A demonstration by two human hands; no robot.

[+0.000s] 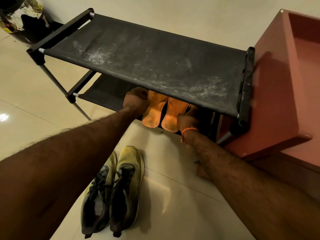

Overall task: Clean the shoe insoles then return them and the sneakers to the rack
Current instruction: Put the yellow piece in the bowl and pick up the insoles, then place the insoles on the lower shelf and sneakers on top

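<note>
far left corner: dark rounded container (19, 18) with a shiny patterned surface, on the floor behind the rack's left end.
floor (26, 94): pale glossy tiles with a bright light spot at the left edge.
rack (142, 54): black fabric shelves on a dark frame with grey metal legs; top shelf dusty, streaked with whitish scuffs; lower shelf partly hidden under the top one.
left hand (136, 101): reaching under the top shelf onto the lower shelf, fingers curled down at the left edge of the left insole, touching it; fingertips hidden by the back of the hand, so grip or mere touch cannot be told.
left insole (153, 110): orange, flat on the lower shelf, heel end sticking out over the front edge, toe end hidden beneath the top shelf.
right insole (174, 115): orange, just beside the left one with a narrow dark gap between, heel likewise past the shelf's front edge.
sneakers (114, 189): yellow-green and grey pair with dark laces, side by side and touching on the floor, between the two forearms, toes pointing toward the rack, well short of it.
right hand (187, 118): on the lower shelf at the right edge of the right insole, touching it near the heel; fingers tucked into shadow under the top shelf, spread or curl cannot be told.
wrist thread (188, 131): orange, tied round the right wrist.
far right: reddish-brown plastic stool (284, 94), right against the rack's right end.
</note>
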